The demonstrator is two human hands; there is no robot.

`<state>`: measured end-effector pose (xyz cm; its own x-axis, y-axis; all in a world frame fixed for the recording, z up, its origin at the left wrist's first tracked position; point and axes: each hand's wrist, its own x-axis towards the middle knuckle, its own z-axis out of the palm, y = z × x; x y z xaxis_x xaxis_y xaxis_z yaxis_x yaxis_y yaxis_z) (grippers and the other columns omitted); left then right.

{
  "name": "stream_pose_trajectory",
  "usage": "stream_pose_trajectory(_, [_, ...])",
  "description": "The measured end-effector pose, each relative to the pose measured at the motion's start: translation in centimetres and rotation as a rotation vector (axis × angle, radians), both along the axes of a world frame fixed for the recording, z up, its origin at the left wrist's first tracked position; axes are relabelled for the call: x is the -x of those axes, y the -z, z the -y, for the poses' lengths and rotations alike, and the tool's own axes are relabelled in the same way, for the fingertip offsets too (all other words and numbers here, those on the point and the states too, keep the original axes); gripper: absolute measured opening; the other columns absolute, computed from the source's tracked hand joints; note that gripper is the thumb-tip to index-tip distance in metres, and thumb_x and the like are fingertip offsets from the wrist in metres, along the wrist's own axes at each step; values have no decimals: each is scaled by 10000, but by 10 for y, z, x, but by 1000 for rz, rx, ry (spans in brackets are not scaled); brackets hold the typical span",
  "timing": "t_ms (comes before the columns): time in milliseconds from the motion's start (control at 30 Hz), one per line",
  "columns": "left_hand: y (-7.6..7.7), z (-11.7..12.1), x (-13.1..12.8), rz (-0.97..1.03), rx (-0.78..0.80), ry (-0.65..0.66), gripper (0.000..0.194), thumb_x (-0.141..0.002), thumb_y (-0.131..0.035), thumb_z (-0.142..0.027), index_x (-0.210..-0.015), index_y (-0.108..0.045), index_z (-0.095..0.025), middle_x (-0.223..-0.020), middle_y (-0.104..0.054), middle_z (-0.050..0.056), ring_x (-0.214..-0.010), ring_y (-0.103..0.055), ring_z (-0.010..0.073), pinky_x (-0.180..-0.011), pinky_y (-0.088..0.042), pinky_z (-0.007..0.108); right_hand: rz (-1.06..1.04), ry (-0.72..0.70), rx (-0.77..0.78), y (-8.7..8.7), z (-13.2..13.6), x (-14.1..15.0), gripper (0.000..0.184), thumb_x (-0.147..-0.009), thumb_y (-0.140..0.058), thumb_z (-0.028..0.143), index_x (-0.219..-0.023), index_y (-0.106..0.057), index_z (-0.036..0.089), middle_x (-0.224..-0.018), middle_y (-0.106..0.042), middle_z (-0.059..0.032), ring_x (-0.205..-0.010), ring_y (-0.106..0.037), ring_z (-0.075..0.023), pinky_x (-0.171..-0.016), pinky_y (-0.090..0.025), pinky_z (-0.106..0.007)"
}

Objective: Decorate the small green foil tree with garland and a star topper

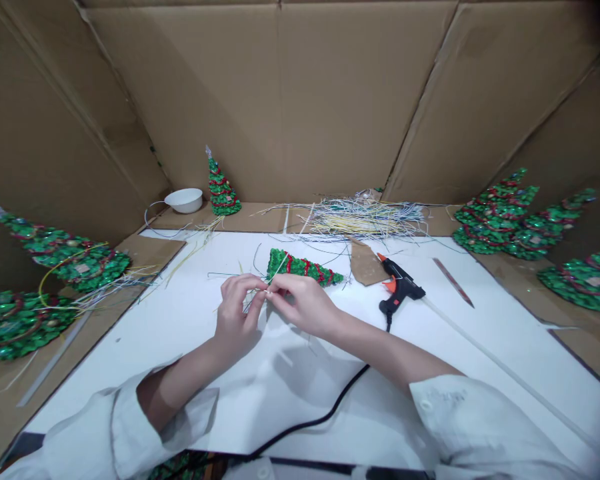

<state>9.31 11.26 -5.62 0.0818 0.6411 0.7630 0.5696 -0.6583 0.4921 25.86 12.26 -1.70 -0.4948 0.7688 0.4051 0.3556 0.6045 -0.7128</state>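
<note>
Close together over the middle of the white board (155, 373), my left hand (239, 308) and my right hand (303, 303) pinch thin pale wire (281, 265) between thumbs and fingertips. The exact spot they grip is small and partly covered by the fingers. Just behind them a small green Christmas tree (305, 268) with red garland lies on its side, tip to the right. Several loose thin strands stick out around its base and past my left hand.
A black hot glue gun (401, 288) lies at right, its cord running toward me. Near it are a brown cardboard piece (366, 261) and a narrow strip (453, 282). Behind are a wire pile (370, 217), a white bowl (184, 200) and a decorated tree (222, 190); more trees flank both sides.
</note>
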Motion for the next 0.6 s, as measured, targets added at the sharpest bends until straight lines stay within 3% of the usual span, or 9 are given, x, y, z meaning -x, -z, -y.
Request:
stream_pose_trajectory(100, [-4, -2, 2, -171, -153, -29, 112, -849, -586, -144, -920, -604, -229, -853, -702, 8, -864, -660, 190, -871, -388, 383, 126, 19, -41, -3, -2, -5, 130, -890, -488, 212, -766, -522, 195, -741, -593, -8, -699, -527, -126, -635, -345, -221])
stream_pose_trajectory(200, [-8, 0, 3, -219, -186, -39, 140, -829, -605, -110, -903, -616, -228, -816, -719, -2, -827, -682, 184, -849, -374, 380, 200, -26, -124, -6, -3, -9, 118, -898, -460, 204, -793, -510, 192, -752, -586, -14, -706, -514, -130, -634, -326, -227])
stream_pose_trajectory(333, [-8, 4, 3, -182, -169, -42, 130, -813, -623, -120, -882, -627, -230, -807, -711, -6, -784, -672, 171, -816, -371, 367, 177, -114, -129, -7, -6, -11, 123, -893, -440, 189, -777, -478, 198, -730, -539, 2, -690, -479, -119, -631, -322, -220])
stream_pose_trajectory(600, [-6, 6, 4, -32, -33, -23, 44, -824, -626, -186, -831, -625, -230, -809, -688, -1, -800, -646, 184, -822, -395, 383, 9, -228, 20, -10, -11, -9, 187, -873, -463, 192, -693, -413, 203, -682, -467, 30, -657, -428, -104, -629, -339, -219])
